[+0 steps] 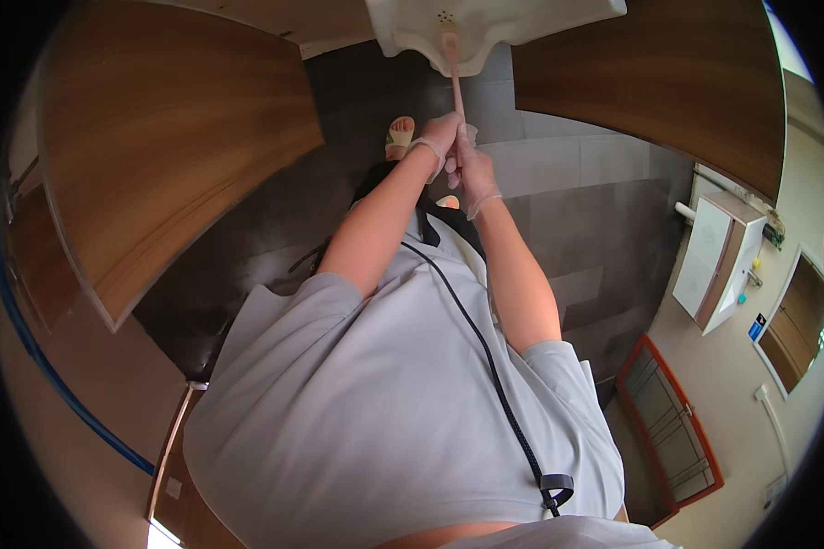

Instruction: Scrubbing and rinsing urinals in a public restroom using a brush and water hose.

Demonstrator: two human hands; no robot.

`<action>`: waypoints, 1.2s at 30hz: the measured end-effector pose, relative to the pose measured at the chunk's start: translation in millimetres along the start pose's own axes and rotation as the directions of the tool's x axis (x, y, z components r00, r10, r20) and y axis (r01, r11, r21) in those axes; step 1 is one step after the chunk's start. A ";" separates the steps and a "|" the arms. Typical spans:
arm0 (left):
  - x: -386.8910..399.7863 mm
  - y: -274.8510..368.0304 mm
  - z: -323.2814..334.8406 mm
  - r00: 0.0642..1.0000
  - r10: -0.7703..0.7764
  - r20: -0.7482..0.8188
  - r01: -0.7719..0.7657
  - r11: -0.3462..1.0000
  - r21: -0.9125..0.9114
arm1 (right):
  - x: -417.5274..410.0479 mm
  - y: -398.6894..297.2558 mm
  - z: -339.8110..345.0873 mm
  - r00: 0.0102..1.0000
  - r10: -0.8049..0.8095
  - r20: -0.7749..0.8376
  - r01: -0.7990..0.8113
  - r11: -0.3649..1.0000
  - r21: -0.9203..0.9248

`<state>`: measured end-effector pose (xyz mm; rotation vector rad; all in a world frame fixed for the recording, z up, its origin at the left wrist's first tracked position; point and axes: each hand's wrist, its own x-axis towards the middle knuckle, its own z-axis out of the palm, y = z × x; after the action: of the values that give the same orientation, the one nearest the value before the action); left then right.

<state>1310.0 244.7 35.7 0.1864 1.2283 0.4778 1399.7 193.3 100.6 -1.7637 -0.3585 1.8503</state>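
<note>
Both my hands wear thin clear plastic gloves and grip the long pink handle of a brush (pixel 457 86). My left hand (pixel 442 134) is the upper one in the picture, wrapped near the handle's end. Close against it, my right hand (pixel 475 168) holds the lower part of the handle, with fingers curled. The brush's far end lies inside the bowl of a white wall-hung urinal (pixel 484 41), just below its drain holes (pixel 445 16). Its head is blurred, so the bristles cannot be made out.
Wood-grain partitions flank the urinal on the left (pixel 178 137) and right (pixel 645 89). Dark grey tiles (pixel 604 226) cover the floor. To the right are a washbasin cabinet (pixel 717 261), a mirror (pixel 793 322) and an orange-framed door or panel (pixel 669 425). A black cord (pixel 484 336) hangs over my shirt.
</note>
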 end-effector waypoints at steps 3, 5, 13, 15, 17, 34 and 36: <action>14.4 5.5 10.6 0.998 -0.062 -0.033 0.064 0.994 0.087 | -1.7 -6.1 2.5 0.990 0.011 -0.142 -0.014 1.000 -0.021; 25.4 1.7 18.7 0.997 -0.067 -0.025 0.070 0.990 0.125 | -3.8 -10.9 -2.0 0.978 0.023 -0.208 -0.023 1.000 0.004; 21.6 32.8 50.7 0.998 -0.053 0.020 0.049 0.987 0.154 | -18.6 -32.9 -14.7 0.970 0.001 -0.241 0.039 0.986 0.162; 17.9 41.5 58.3 0.998 -0.021 0.060 0.012 0.988 0.152 | -17.6 -25.8 -14.8 0.947 -0.127 -0.295 0.156 0.985 0.077; 30.3 40.7 58.6 0.991 0.060 0.116 -0.080 0.981 0.176 | -26.9 -18.9 -18.4 0.933 -0.237 -0.271 0.252 0.968 0.018; -66.5 52.9 150.8 0.736 0.666 0.120 -0.674 0.739 0.030 | -70.0 -7.6 -108.1 0.811 -0.584 0.001 0.575 0.799 -0.175; -79.5 63.5 152.8 0.689 0.720 0.076 -0.722 0.692 -0.008 | -81.0 -19.8 -103.5 0.750 -0.658 -0.063 0.626 0.738 -0.250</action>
<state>1416.9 283.2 179.8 0.7254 1.0502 1.1397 1503.8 145.7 168.2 -1.6051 -1.0070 1.2002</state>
